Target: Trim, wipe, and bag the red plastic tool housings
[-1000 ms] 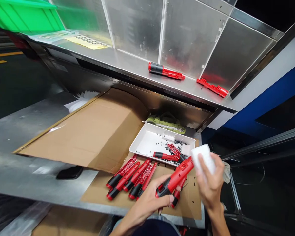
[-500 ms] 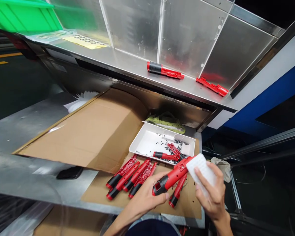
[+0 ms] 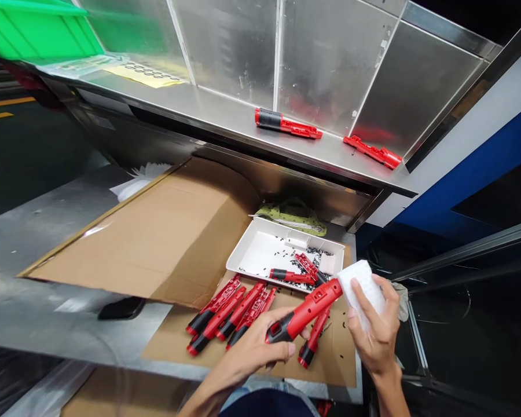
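My left hand grips a red and black plastic tool housing by its black end, with its red end pointing up and to the right. A white sponge-like pad is pinched in my right hand. The pad is at the tip of the housing's red end; whether they touch is hard to tell. Beneath the held piece another red and black housing lies on the cardboard. Several similar housings are grouped left of my left hand, some with the ribbed inner side showing.
A white tray holds small black parts and red pieces. Left of it is a large cardboard sheet. On the steel shelf lie two housings, yellow paper and a green bin. A dark flat object lies below the sheet.
The pad in my right hand has shifted slightly right and up, uncovering more of the housing's red end. My left hand has turned the housing a little. The view has shifted slightly.
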`<state>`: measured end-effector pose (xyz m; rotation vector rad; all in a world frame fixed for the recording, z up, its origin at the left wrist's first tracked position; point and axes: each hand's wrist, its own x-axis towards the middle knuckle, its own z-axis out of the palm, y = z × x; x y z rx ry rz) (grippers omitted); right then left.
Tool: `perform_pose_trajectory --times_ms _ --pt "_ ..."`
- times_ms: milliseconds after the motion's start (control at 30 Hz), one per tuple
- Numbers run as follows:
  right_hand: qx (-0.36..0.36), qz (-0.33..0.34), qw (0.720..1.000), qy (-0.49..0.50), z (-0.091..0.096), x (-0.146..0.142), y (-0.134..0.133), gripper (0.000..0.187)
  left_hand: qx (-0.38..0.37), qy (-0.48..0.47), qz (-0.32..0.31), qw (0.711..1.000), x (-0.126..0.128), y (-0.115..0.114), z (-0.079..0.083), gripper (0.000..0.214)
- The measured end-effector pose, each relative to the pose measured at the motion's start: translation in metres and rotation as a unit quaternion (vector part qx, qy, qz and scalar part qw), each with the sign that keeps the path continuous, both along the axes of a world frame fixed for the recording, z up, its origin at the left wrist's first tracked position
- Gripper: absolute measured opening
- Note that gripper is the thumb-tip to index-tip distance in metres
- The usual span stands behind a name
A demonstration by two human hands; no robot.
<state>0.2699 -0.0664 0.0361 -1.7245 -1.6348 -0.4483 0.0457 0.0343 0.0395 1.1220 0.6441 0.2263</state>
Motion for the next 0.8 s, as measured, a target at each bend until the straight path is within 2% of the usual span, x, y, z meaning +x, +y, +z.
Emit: perform_pose_trajectory --times_ms 67,133,267,367,433,633,800 --pt "0.002 -0.006 1.000 0.020 -0.002 0.002 0.003 0.041 -0.008 -0.005 0.009 1.000 0.001 0.000 0.001 0.052" --pt "0.006 -0.012 0.999 0.036 -0.001 0.005 0.004 0.041 0.014 0.000 0.018 1.000 0.001 0.000 0.003 0.053" --pt "0.029 -0.034 0.997 0.062 0.007 0.017 0.001 0.041 0.126 0.014 0.025 0.992 0.001 0.003 0.009 0.058" --pt "0.061 -0.060 0.991 0.103 0.013 0.023 -0.007 0.041 0.212 0.057 0.047 0.974 0.003 0.005 0.015 0.051" --pt "0.062 -0.045 0.991 0.110 0.016 0.022 -0.013 0.042 0.256 0.071 0.052 0.963 0.006 0.005 0.020 0.049" --pt "-0.010 0.038 0.999 0.029 0.018 0.002 -0.017 0.046 0.318 0.083 0.053 0.943 0.009 0.001 0.027 0.046" --pt "-0.031 0.010 0.999 -0.004 0.019 -0.012 -0.003 0.041 0.366 0.082 0.074 0.924 0.008 -0.003 0.017 0.042"
